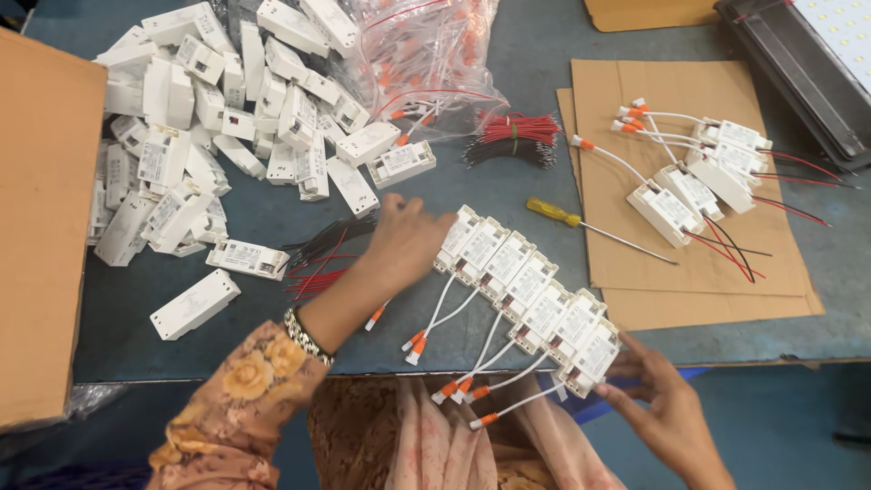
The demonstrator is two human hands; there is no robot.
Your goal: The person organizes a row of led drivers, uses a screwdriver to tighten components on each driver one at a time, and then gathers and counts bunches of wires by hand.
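Observation:
A diagonal row of several small white driver boxes (531,290) lies on the dark table, each with white leads ending in orange connectors (449,390) that hang over the front edge. My left hand (404,240) presses its fingers against the upper end of the row. My right hand (658,399) touches the lowest box at the other end with spread fingers. Loose red and black wires (318,263) lie under my left wrist.
A big heap of white boxes (218,118) fills the upper left, beside a cardboard carton (45,227). A yellow-handled screwdriver (590,227), a red-black wire bundle (513,138), a bag of wired connectors (426,54) and wired boxes on cardboard (699,181) lie beyond. An LED panel (817,54) sits top right.

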